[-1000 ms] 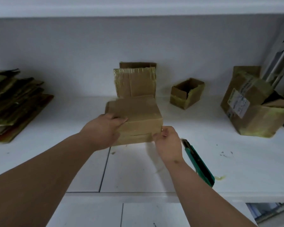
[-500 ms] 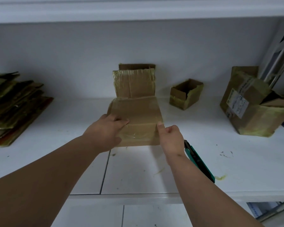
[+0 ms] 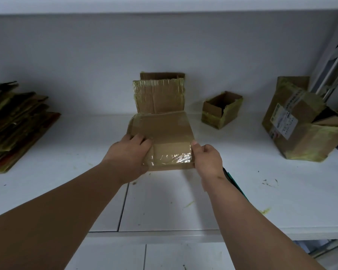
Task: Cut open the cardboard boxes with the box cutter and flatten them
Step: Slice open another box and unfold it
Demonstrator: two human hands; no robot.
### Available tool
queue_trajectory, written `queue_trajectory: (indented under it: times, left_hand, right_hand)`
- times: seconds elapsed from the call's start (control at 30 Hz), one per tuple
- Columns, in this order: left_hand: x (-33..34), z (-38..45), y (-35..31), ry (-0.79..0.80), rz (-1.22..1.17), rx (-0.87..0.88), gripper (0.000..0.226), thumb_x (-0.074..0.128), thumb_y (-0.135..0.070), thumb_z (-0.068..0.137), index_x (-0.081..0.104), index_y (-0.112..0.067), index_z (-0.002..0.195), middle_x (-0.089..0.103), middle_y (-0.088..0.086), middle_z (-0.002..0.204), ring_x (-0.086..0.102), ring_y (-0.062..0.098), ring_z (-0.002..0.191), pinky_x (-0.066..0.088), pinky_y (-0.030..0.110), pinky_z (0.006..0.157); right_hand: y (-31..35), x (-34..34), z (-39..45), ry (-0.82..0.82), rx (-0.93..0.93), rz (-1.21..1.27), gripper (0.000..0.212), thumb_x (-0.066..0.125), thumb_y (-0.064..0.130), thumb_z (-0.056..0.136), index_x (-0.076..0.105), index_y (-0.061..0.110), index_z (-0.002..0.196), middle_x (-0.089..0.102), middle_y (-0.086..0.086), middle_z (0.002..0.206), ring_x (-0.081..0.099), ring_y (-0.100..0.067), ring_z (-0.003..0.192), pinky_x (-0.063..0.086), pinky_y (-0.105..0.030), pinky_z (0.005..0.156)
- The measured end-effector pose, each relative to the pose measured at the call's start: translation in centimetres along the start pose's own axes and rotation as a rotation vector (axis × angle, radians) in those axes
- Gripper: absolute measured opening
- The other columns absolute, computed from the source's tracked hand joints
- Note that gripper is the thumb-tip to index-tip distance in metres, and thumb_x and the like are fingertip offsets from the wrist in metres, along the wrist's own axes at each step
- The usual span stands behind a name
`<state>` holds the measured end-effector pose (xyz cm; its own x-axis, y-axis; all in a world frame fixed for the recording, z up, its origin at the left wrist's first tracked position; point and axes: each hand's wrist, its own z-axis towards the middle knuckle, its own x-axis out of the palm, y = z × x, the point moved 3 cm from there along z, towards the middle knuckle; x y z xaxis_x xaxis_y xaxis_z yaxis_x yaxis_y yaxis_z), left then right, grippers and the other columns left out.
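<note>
A flattened brown cardboard box (image 3: 164,131) with clear tape on its near part lies on the white shelf (image 3: 281,191) in the middle. My left hand (image 3: 128,154) presses on its left side, fingers laid over the top. My right hand (image 3: 207,160) grips its right edge, thumb on top. The green box cutter (image 3: 235,182) lies on the shelf just right of my right wrist, mostly hidden by the arm.
Flattened cardboard pieces (image 3: 160,96) lean against the back wall. A small open box (image 3: 220,110) stands right of them. A large taped box with a label (image 3: 299,121) sits at far right. A stack of flattened boxes (image 3: 16,123) lies at left.
The box has gone from a raised, half-folded shape to lying flat under my hands. My right thumb moved up onto its right edge.
</note>
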<state>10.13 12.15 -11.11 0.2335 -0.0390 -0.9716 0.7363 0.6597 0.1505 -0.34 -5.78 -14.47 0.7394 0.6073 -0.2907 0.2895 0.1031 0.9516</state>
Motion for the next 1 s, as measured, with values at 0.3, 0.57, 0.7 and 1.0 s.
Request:
queue_trajectory:
  times: [0.3, 0.57, 0.7, 1.0]
  left_hand:
    - [-4.2, 1.6, 3.5, 0.222, -0.688, -0.222, 0.033, 0.057, -0.050, 0.093, 0.059, -0.020, 0.108, 0.063, 0.002, 0.104, 0.060, 0.021, 0.098, 0.051, 0.042, 0.091]
    - [-3.1, 1.0, 3.4, -0.141, -0.731, -0.405, 0.035, 0.062, -0.036, 0.093, 0.037, -0.016, 0.109, 0.056, 0.003, 0.096, 0.057, 0.021, 0.080, 0.051, 0.036, 0.068]
    - [-2.9, 0.9, 2.3, -0.174, -0.543, -0.275, 0.016, 0.049, -0.028, 0.100, 0.041, -0.018, 0.110, 0.053, 0.005, 0.099, 0.052, 0.021, 0.078, 0.036, 0.029, 0.059]
    - [-1.8, 0.3, 1.1, -0.006, -0.302, -0.271, 0.068, 0.058, -0.058, 0.086, 0.029, -0.032, 0.142, 0.029, 0.003, 0.139, 0.041, 0.026, 0.122, 0.047, 0.041, 0.096]
  right_hand:
    - [0.2, -0.9, -0.6, -0.077, -0.087, 0.181, 0.020, 0.043, 0.023, 0.100, 0.063, 0.022, 0.096, 0.061, 0.007, 0.093, 0.056, -0.017, 0.093, 0.043, -0.029, 0.078]
    - [-1.0, 2.7, 0.0, 0.033, -0.188, -0.167, 0.084, 0.075, 0.060, 0.069, 0.038, 0.025, 0.137, 0.050, 0.003, 0.125, 0.055, -0.023, 0.113, 0.050, -0.049, 0.096]
    - [-0.6, 3.5, 0.2, -0.069, -0.161, -0.352, 0.095, 0.078, 0.058, 0.070, 0.028, 0.019, 0.140, 0.045, -0.004, 0.131, 0.049, -0.029, 0.118, 0.048, -0.050, 0.097]
    - [-1.3, 2.7, -0.5, -0.018, -0.142, -0.156, 0.070, 0.064, 0.012, 0.077, 0.033, 0.015, 0.139, 0.048, -0.006, 0.127, 0.052, -0.031, 0.115, 0.048, -0.050, 0.098]
